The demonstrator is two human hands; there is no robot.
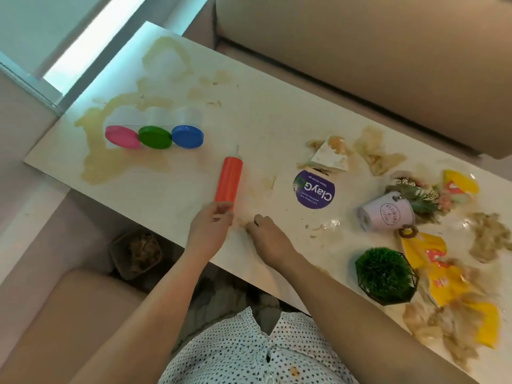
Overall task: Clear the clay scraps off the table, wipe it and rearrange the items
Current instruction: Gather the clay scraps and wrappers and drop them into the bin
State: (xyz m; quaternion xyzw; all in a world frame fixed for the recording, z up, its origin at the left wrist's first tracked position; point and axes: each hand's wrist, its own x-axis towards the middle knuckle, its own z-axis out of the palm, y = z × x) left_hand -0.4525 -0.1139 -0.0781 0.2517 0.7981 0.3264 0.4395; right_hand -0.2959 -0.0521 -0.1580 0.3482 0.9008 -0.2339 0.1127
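A small clay scrap [243,221] lies on the table [166,189] between our hands, just at 9 o'clock from the right hand [267,235], the nearer one; the left hand [210,231] sits at the end of the red bottle [229,180]; both hands are curled, and we cannot tell if they hold anything; big scraps [487,236] wait at 3 o'clock.

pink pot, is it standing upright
No, the pink pot lies on its side on the table, its plants spilling out.
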